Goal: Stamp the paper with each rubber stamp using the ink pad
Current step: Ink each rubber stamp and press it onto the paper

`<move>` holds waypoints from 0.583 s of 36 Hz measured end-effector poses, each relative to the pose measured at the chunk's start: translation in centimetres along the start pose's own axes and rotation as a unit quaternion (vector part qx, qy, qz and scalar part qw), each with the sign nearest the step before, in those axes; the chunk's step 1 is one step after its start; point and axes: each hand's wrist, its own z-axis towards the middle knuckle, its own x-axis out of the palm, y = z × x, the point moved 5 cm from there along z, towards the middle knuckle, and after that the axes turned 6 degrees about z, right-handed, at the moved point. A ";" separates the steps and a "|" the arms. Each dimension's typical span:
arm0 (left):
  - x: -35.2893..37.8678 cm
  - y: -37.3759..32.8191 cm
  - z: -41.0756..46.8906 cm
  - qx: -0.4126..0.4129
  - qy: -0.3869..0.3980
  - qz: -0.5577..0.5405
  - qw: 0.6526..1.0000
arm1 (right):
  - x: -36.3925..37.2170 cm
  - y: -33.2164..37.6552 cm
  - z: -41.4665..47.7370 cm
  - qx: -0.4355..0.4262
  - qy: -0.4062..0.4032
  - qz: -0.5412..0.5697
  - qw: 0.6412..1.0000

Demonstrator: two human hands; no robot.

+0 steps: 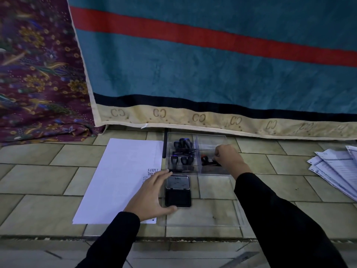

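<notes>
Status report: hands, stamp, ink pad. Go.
Left hand open against the open ink pad. Right hand gripping a stamp inside the clear box. Paper left of pad, partly under left hand.

looks like someone's home, tiled floor point(270, 215) with a teal rug point(193, 70) and batik cloth point(38, 74) hung as backdrop

One paper point(119, 171), one ink pad point(178, 197), one box point(211, 140)

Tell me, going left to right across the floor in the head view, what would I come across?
White paper → left hand → ink pad → red-topped stamp → right hand → stack of printed sheets. The clear box overlaps several, so I leave it out.
</notes>
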 end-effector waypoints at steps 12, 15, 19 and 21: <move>-0.3 0.2 -0.1 -0.020 0.012 -0.050 0.998 | -0.2 0.0 0.4 -0.038 -0.016 0.050 0.998; -0.8 0.5 -0.1 -0.049 -0.002 -0.137 0.989 | -0.8 -0.7 0.3 -0.047 -0.041 0.109 0.992; -2.0 0.8 0.1 -0.106 -0.033 -0.302 0.947 | -2.4 -1.1 -0.8 -0.063 -0.087 0.156 0.982; -2.7 0.9 0.2 -0.120 -0.039 -0.373 0.919 | -3.5 -0.8 -1.8 -0.066 -0.119 0.193 0.972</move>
